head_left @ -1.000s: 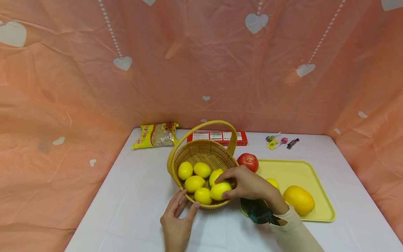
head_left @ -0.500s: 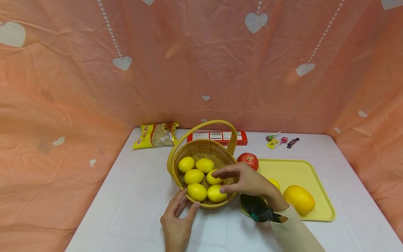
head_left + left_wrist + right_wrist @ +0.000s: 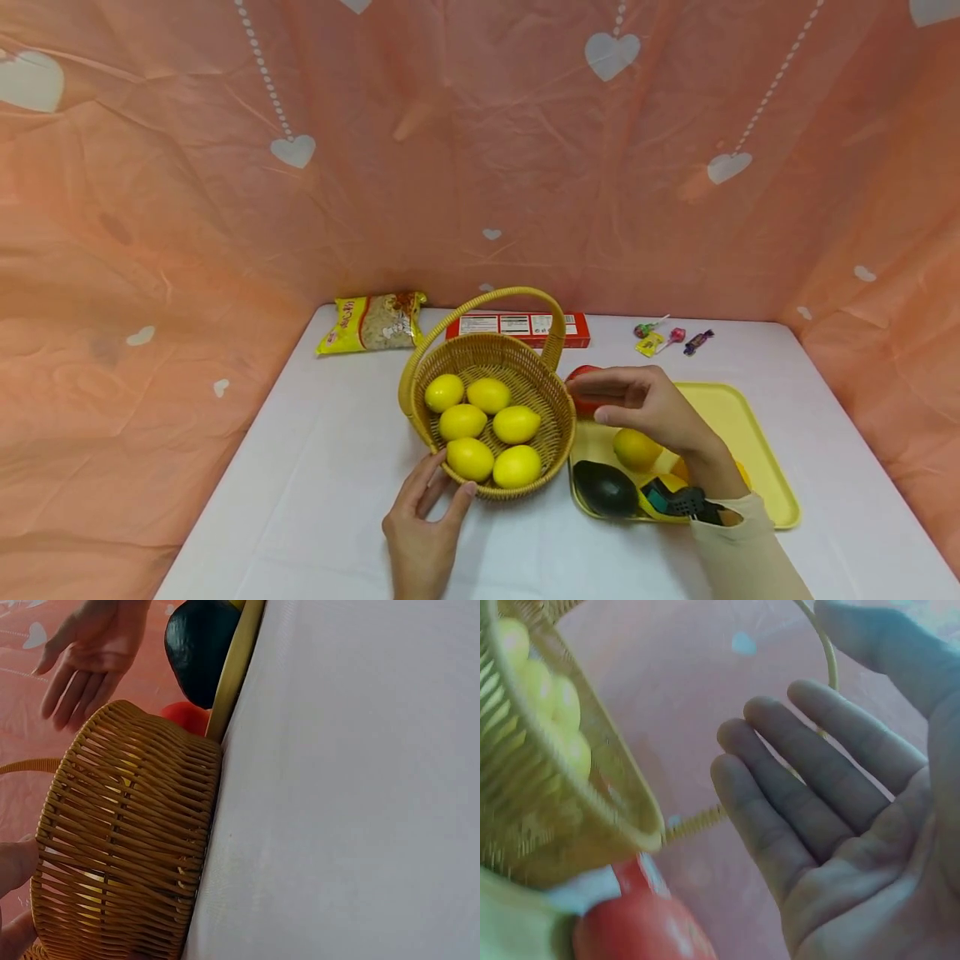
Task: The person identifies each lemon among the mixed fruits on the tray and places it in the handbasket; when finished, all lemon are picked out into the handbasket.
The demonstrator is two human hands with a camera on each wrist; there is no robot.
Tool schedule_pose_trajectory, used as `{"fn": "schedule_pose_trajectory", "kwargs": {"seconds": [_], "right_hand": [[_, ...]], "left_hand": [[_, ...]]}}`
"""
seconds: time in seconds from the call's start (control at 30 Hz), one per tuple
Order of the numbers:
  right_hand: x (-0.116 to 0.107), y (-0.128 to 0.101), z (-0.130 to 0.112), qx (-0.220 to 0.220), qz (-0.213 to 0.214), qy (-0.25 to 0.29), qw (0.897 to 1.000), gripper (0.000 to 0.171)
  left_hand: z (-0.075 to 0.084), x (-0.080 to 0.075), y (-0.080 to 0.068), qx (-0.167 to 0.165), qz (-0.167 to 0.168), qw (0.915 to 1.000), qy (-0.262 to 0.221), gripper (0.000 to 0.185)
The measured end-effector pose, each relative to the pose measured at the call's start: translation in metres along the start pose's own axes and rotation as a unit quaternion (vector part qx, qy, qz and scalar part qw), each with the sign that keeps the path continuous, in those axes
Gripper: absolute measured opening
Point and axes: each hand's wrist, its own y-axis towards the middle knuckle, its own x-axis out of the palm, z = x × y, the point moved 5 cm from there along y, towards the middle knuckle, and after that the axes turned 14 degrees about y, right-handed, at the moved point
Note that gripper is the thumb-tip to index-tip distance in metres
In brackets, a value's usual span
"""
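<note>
On the white surface (image 3: 315, 467), our left hand (image 3: 422, 533) touches the basket (image 3: 558, 417) at 6 o'clock, fingers spread; our right hand (image 3: 648, 404) hovers empty, fingers straight, over the tomato (image 3: 583, 406).

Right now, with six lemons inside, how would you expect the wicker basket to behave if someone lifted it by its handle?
The wicker basket looks stiff, so it should hold its shape. Its arched handle sits off-centre in the head view, so it may tilt. The round lemons lie loose and would probably roll toward the low side.

Yellow lemons (image 3: 480, 427) in a tan wicker basket (image 3: 558, 417), red apple (image 3: 581, 402), peach heart-patterned backdrop (image 3: 480, 150)
</note>
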Motion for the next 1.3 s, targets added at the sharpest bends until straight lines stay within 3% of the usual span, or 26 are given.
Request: {"fn": "schedule_pose_trajectory", "kwargs": {"seconds": [0.3,0.5,0.7,0.9,1.1,1.2,1.3], "right_hand": [[-0.042,-0.035,0.004,0.047,0.018,-0.066,0.997,0.039],[-0.058,-0.050,0.009,0.088,0.026,-0.088,0.992,0.036],[-0.064,-0.055,0.017,0.136,0.010,-0.097,0.986,0.039],[-0.065,-0.055,0.026,0.182,-0.024,-0.179,0.967,0.041],[-0.062,-0.056,0.035,0.225,-0.052,-0.156,0.960,0.040],[-0.063,-0.057,0.035,0.226,-0.046,-0.175,0.957,0.041],[-0.063,-0.056,0.028,0.200,-0.029,-0.218,0.955,0.042]], "left_hand": [[0.001,-0.001,0.002,0.008,0.000,1.0000,-0.001,0.054],[0.001,-0.001,0.001,0.005,0.001,1.0000,-0.002,0.054],[0.000,-0.002,0.001,-0.002,-0.002,1.0000,-0.008,0.054],[0.000,-0.001,-0.001,-0.008,-0.003,0.9999,-0.009,0.053],[0.000,0.000,-0.001,-0.006,-0.002,0.9999,-0.011,0.053],[0.000,0.000,-0.001,-0.005,-0.002,0.9999,-0.012,0.053],[0.000,0.000,-0.001,-0.004,-0.001,0.9999,-0.011,0.053]]}}
